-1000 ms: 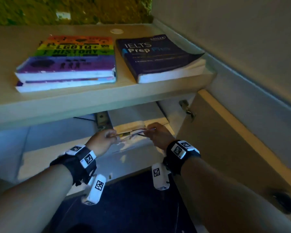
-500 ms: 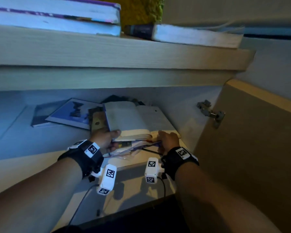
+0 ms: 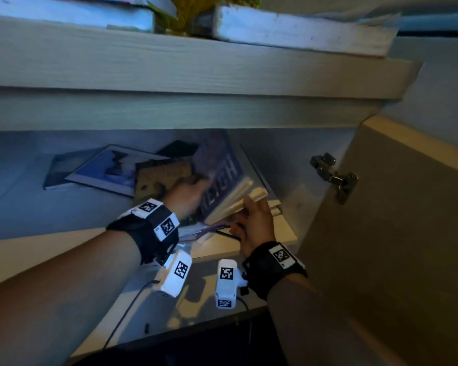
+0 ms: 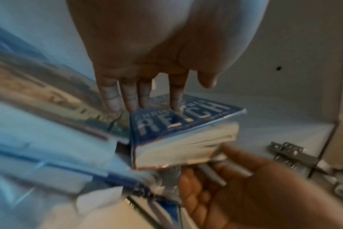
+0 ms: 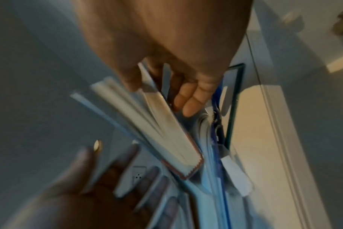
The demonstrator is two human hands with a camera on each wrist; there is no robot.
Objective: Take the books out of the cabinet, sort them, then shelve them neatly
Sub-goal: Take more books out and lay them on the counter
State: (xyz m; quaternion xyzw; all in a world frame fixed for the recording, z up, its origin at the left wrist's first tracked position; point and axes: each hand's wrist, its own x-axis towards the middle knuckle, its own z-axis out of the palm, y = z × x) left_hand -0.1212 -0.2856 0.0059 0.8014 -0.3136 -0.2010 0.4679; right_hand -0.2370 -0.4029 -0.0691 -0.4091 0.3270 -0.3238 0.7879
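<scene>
- your left hand (image 3: 187, 192) lies flat on the blue book (image 3: 222, 178), fingers (image 4: 127, 96) straight on its cover.
- your right hand (image 3: 257, 223) grips the book's page edge from below, fingers (image 5: 188, 99) curled under it.
- the book sits tilted inside the cabinet (image 3: 169, 112), above loose papers (image 3: 196, 231).

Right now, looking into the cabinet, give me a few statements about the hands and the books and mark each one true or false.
1. The blue paperback shows the word REICH on its cover. True.
2. The left hand rests straight fingers on that cover. True.
3. The right hand hangs idle, away from the books. False: it grips the paperback's page edge.
4. The cabinet door is closed. False: it stands open, hinge exposed.
5. Books lie on the top surface above the cabinet. True.
</scene>
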